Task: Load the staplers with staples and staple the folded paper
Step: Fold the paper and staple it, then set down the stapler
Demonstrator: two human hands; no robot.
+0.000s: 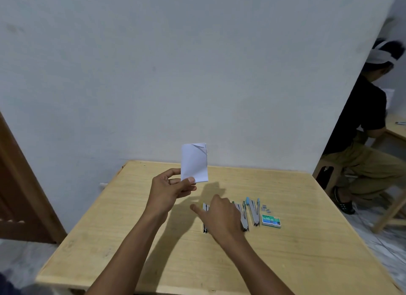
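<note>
My left hand [169, 190] pinches the lower corner of a folded white paper [194, 163] and holds it upright above the wooden table [123, 229]. My right hand [219, 220] hovers over a row of opened staplers, its thumb stretched out to the left. It hides part of the yellow-tipped stapler [205, 219] and of the green stapler [243, 216]. The blue stapler [253, 211] lies open to the right of the hand. A green staple box [271, 220] sits at the row's right end, with loose staple strips [266, 208] just behind it.
A pale wall stands right behind the table. A wooden door [19, 196] is at the left. At the right a seated person [369, 136] in a dark shirt works at another table, on a stool [327, 174].
</note>
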